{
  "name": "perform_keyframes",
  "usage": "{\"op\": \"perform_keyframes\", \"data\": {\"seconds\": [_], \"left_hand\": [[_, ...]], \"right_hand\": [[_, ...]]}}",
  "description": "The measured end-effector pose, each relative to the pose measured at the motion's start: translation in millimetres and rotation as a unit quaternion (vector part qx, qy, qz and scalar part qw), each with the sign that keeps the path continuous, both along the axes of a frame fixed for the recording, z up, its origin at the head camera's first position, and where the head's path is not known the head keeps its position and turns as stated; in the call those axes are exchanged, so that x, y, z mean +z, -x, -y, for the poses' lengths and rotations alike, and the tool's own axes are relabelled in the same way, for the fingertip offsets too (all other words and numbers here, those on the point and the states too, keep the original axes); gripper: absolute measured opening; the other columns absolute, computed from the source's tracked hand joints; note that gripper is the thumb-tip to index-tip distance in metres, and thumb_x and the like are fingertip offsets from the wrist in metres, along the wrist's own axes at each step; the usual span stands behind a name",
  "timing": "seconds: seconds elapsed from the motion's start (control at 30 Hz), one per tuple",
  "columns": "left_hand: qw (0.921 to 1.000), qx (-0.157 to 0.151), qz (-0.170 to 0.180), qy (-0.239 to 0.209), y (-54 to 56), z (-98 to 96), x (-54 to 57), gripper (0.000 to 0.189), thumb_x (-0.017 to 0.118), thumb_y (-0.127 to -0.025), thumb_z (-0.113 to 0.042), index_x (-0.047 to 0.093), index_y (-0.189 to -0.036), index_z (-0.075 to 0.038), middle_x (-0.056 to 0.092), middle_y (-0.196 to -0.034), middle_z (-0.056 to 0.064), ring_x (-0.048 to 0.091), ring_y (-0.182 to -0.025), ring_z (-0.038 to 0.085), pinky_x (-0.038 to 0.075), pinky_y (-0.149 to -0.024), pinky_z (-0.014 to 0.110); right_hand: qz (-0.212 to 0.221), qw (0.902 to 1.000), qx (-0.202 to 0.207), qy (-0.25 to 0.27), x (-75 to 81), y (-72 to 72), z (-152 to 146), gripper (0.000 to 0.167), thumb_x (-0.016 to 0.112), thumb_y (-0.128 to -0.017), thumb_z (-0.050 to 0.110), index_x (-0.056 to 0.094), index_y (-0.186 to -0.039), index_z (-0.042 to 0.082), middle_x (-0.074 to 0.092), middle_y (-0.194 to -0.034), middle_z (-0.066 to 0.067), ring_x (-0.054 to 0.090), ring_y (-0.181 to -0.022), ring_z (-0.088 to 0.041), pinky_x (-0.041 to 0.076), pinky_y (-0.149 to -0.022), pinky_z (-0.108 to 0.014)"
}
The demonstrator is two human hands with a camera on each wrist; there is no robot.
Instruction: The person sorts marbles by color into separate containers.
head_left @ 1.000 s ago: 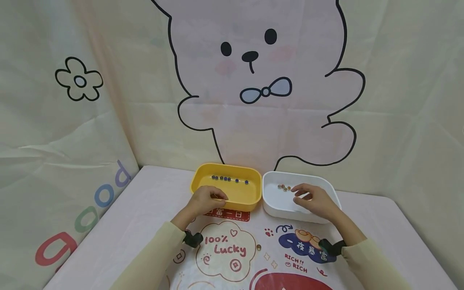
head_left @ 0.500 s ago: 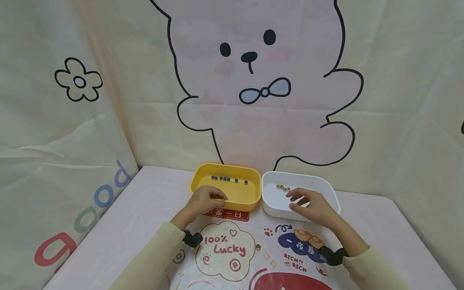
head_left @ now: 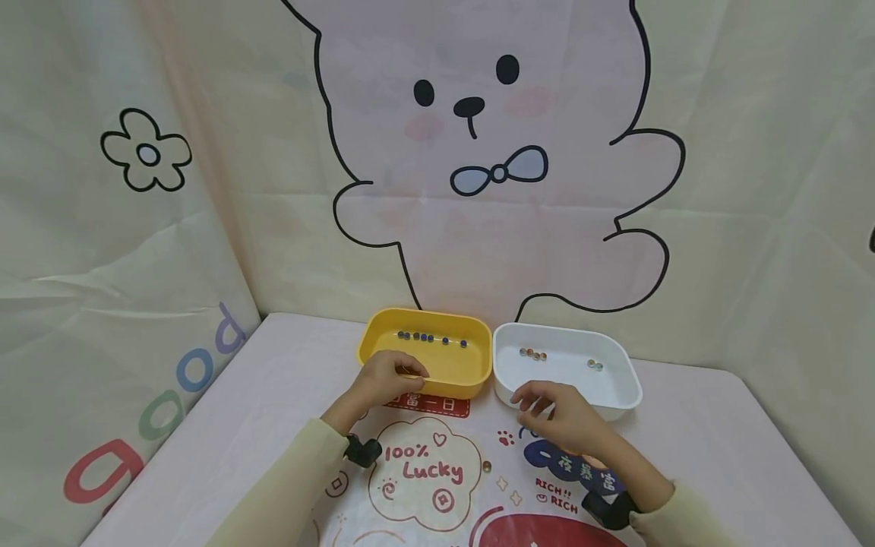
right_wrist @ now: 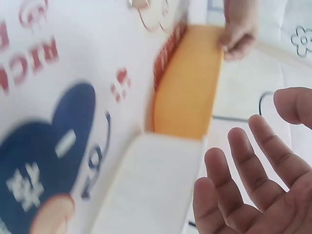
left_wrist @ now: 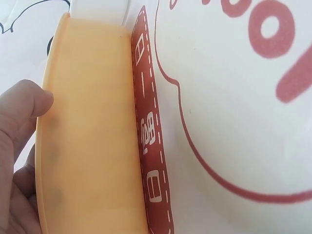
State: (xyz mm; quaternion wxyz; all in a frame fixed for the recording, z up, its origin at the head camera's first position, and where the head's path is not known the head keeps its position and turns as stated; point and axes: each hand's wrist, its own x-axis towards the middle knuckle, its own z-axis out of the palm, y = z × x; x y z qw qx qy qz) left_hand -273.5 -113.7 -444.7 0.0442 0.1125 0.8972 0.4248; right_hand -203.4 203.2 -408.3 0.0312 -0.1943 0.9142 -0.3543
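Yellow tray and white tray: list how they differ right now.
The yellow tray holds a row of dark bluish beads; the white tray holds pale and brownish ones. The left hand grips the yellow tray's near rim; the right hand hovers before the white tray, touching nothing. Both are rounded rectangles, side by side.

Light bright, soft, even; source not visible. Shadows faint: thin one under right hand (head_left: 563,422) on counter (head_left: 273,380). No harsh glare. Head view sharp at centre, slight wide-angle bending at edges. Left wrist view close, yellow tray (left_wrist: 87,136) wall slightly soft, washed out. Right wrist view motion-blurred, printed mat (right_wrist: 53,146) smeared, fingers (right_wrist: 243,151) out of focus.
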Motion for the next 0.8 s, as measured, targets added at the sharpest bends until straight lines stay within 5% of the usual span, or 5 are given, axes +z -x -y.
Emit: {"op": "perform_keyframes", "data": {"seconds": [0.37,0.8], "left_hand": [[1.0000,0.000,-0.001,-0.004,0.3,0.8,-0.7,0.004,0.075,-0.080,-0.030,0.073,-0.083,-0.032,0.067,-0.090,-0.011,0.057,-0.091,0.016,0.048,-0.084,0.034],[1.0000,-0.002,-0.004,-0.002,-0.8,0.6,0.9,0.004,0.075,-0.080,-0.029,0.073,-0.083,-0.031,0.067,-0.090,-0.011,0.056,-0.090,0.015,0.048,-0.082,0.032]], "right_hand": [[0.035,0.9975,0.061,0.000,-21.7,-8.4,22.6,0.016,0.071,-0.084,0.018,0.070,-0.099,0.014,0.065,-0.087,0.007,0.058,-0.078,-0.010,0.050,-0.063,-0.022],[0.064,0.9941,0.084,-0.026,-40.3,-12.2,36.4,0.014,0.073,-0.079,0.017,0.070,-0.092,0.020,0.060,-0.079,0.011,0.053,-0.070,-0.006,0.047,-0.060,-0.022]]}}
